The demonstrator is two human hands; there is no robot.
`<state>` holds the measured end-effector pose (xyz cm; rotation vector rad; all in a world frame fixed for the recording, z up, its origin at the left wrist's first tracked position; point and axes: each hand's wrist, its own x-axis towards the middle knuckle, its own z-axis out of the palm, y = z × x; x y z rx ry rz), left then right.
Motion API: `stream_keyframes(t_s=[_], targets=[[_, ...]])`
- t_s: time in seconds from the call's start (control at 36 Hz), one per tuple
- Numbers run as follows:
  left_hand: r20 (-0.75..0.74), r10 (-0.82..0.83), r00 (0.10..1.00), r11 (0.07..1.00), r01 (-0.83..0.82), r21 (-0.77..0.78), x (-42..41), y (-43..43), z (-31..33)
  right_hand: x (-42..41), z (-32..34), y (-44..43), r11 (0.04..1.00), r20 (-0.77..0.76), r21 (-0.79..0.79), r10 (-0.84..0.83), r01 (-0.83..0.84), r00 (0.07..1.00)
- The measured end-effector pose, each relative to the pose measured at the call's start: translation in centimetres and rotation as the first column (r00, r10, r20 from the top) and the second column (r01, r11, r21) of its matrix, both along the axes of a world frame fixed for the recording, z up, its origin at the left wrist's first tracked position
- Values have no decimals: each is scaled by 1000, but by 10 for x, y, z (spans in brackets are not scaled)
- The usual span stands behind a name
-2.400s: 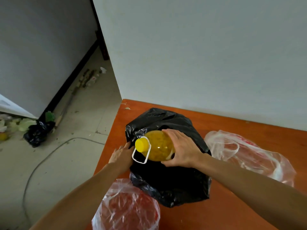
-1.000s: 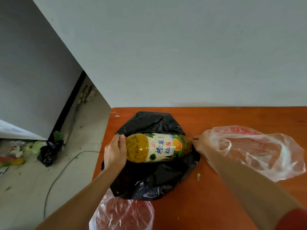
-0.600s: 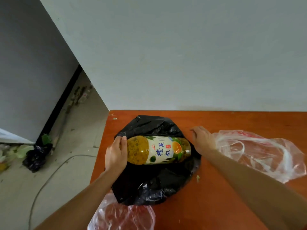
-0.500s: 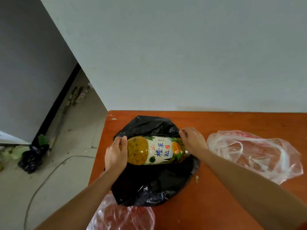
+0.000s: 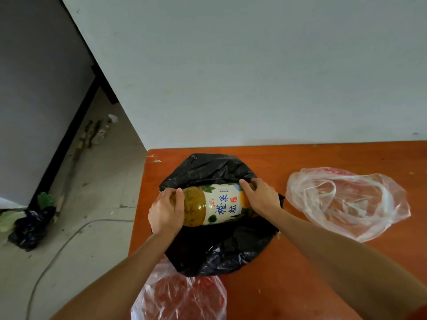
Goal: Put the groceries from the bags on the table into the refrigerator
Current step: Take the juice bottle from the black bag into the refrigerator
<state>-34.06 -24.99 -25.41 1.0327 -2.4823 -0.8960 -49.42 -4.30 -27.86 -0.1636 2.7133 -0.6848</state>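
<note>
The orange-brown wooden table [image 5: 323, 269] is pushed against a pale wall, its left edge over a dusty tiled floor. A crumpled black bag [image 5: 208, 167] takes up the middle of the table, spread open. To its right lies a clear plastic bag [image 5: 360, 218], slack, apart from the black one. At the near edge a second clear bag [image 5: 182, 299] with something red in it is partly tucked under the black plastic. A juice bottle [image 5: 219, 204] with yellow drink and a white printed label lies on its side over the black bag. The left hand [image 5: 165, 211] is wrapped round its neck end, hiding the cap. The right hand [image 5: 261, 197] curls its fingers over the base end. Down on the floor sits a small black bag [image 5: 30, 227].
</note>
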Motion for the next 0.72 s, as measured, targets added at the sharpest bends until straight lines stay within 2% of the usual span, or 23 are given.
stream_keyframes(t_s=[0.11,0.31,0.53,0.72], targets=[[-79,-54,995,996,49,-73,-4,-8,28,8,30,4,1000,-87,-13,-8,7,996],[-277,-174,945,974,123,-193,-16,10,103,14,103,30,987,-250,-150,-87,50,964],[-471,-368,801,926,269,-266,-3,79,142,68,164,121,949,-378,-270,-259,162,889],[-509,-536,674,844,447,-297,29,189,150,156,183,244,915,-448,-257,-399,312,800]])
